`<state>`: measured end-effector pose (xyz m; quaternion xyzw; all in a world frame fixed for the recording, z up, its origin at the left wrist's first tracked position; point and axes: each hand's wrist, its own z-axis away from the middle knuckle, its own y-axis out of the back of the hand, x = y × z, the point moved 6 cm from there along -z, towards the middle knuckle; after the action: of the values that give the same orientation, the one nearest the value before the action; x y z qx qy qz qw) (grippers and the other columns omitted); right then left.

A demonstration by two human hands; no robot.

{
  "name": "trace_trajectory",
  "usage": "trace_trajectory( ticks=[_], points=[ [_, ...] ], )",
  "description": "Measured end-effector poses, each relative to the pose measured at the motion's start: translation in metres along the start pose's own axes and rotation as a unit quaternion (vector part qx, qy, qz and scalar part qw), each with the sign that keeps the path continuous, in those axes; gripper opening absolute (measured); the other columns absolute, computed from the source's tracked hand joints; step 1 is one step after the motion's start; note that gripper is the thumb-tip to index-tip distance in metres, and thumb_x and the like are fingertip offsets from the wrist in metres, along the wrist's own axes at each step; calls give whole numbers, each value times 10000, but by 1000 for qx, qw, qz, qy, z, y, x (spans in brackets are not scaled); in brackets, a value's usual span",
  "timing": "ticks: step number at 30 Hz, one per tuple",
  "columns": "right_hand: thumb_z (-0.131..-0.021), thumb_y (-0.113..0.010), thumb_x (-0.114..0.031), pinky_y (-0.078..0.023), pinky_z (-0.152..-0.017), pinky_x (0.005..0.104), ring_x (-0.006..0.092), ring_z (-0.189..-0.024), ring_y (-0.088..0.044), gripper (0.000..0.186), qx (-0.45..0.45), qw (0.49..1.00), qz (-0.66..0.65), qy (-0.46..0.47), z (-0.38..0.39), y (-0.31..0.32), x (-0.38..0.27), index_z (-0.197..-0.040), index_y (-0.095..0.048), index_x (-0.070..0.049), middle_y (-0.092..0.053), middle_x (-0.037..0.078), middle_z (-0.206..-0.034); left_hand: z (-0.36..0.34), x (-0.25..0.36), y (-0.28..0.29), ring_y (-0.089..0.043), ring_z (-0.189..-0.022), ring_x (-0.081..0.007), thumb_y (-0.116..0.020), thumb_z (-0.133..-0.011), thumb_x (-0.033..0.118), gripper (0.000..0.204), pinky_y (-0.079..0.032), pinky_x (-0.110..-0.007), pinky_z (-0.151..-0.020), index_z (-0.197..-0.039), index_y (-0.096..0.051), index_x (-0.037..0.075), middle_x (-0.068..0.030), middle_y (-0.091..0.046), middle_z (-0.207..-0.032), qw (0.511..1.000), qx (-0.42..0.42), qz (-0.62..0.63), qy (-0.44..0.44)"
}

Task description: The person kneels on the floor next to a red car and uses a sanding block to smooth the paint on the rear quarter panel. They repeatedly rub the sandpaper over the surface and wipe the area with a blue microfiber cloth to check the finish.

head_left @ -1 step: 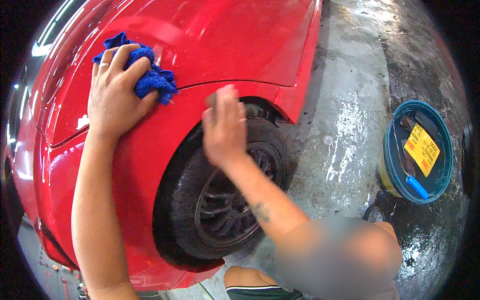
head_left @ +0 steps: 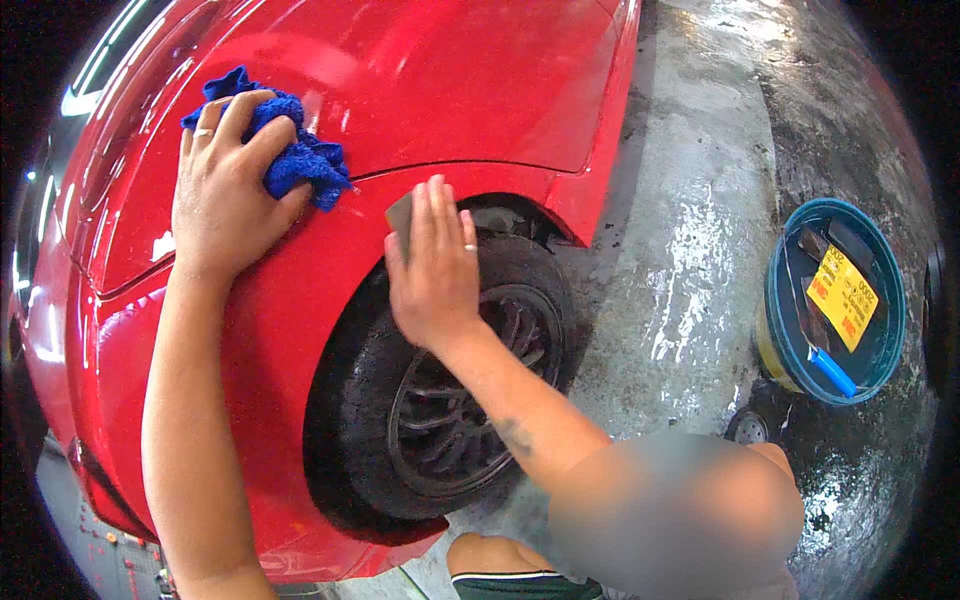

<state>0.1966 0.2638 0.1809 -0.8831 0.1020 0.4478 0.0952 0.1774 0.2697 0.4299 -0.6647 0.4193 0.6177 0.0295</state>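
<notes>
My left hand (head_left: 230, 190) is closed on a bunched blue cloth (head_left: 310, 165), resting on the glossy red car body (head_left: 420, 80). Lower and to its right, my right hand (head_left: 432, 268) presses a small grey-olive pad (head_left: 398, 215) against the fender at the wheel arch, fingers together over it and largely hiding it. Just beneath that hand is the black tyre (head_left: 355, 400) with its dark spoked wheel (head_left: 455, 430). A blurred oval covers my right elbow and upper arm.
On the wet concrete floor (head_left: 680, 130) at right stands a teal-rimmed bucket (head_left: 885, 320) holding a yellow packet (head_left: 840, 290), dark sheets and a blue cylindrical object (head_left: 832, 372). A small round metal fitting (head_left: 748, 430) lies near it. My bare knee (head_left: 485, 555) shows at the bottom.
My right hand has moved left and slightly down, and more of the pad shows. My left hand and the cloth have shifted very slightly left.
</notes>
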Motion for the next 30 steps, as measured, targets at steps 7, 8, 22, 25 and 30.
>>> trace_trajectory(
  ticks=[7,8,22,25,30],
  points=[
    [-1125,-459,-360,-378,-1174,601,444,-1431,-521,481,47,967,64,-243,-13,-5,179,-1381,-577,30,-554,306,-1504,-10,7,-2,-557,-1336,-386,-857,-686,204,413,-444,-534,-1128,-1060,-701,125,-109,-624,-1416,999,24,28,-18],
    [-1130,-451,-381,-353,-1205,613,463,-1496,-454,558,-49,978,-18,-204,-21,-3,98,-1476,-512,52,-488,323,-1580,-2,-1,-4,-558,-1336,-384,-857,-685,206,415,-444,-533,-1128,-1061,-700,126,-108,-626,-1415,1000,15,13,1],
    [-1120,-471,-226,-406,-1170,600,452,-1383,-577,458,85,975,-29,-204,-24,9,199,-1457,-567,68,-633,302,-1430,-8,2,-2,-558,-1337,-376,-853,-664,212,400,-452,-538,-1118,-1030,-711,130,-107,-632,-1402,1000,11,11,-3],
    [-1093,-524,-193,-433,-1172,556,495,-1412,-531,457,48,984,17,-171,-22,-10,140,-1461,-551,77,-568,329,-1500,-5,0,-2,-554,-1342,-378,-852,-666,210,403,-451,-541,-1113,-1033,-705,129,-107,-627,-1408,1000,5,5,-3],
    [-1050,-615,-262,-316,-1250,605,461,-1551,-396,650,-28,999,25,-32,5,6,12,-1558,-411,88,-413,339,-1641,-5,0,0,-553,-1339,-379,-848,-664,204,409,-445,-537,-1119,-1038,-700,127,-108,-626,-1404,1000,-8,7,0]
  ],
)
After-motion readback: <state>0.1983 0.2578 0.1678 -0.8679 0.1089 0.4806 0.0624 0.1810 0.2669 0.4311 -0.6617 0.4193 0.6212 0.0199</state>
